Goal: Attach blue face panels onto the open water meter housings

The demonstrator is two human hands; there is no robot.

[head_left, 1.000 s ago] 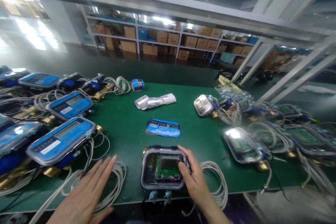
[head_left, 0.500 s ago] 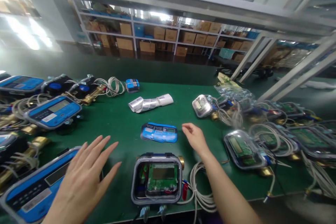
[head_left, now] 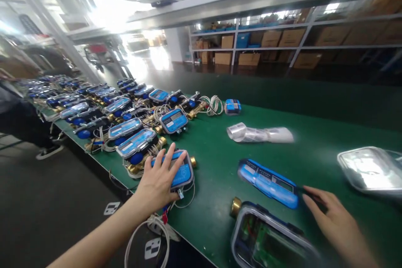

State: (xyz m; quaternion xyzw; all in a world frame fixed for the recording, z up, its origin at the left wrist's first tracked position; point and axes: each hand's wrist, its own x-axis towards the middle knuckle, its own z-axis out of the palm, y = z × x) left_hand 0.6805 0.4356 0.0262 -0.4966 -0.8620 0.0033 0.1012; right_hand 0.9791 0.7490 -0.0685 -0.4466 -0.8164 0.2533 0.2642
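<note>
My left hand (head_left: 161, 180) lies with spread fingers over a blue-faced water meter (head_left: 184, 173) in a clear case. Its thumb is at the meter's near edge. My right hand (head_left: 336, 217), blurred, is at the right end of a fanned stack of blue faceplates (head_left: 270, 184). Its thumb and forefinger are apart; whether they touch the stack I cannot tell. Below the stack stands an open-faced meter (head_left: 270, 238) with a green circuit board behind its clear cover and a brass fitting on its left.
Many blue-faced meters (head_left: 136, 142) with coiled cables line the table to the left. A rolled silvery sheet (head_left: 259, 134) and a banded blue stack (head_left: 233, 106) lie farther back. Another clear-cased unit (head_left: 370, 169) is at right. A person's dark-clothed legs (head_left: 25, 113) show far left.
The view has swung left, bringing the long row of meters into sight. My left hand has come down onto the blue-faced meter; my right hand is still beside the faceplate stack.
</note>
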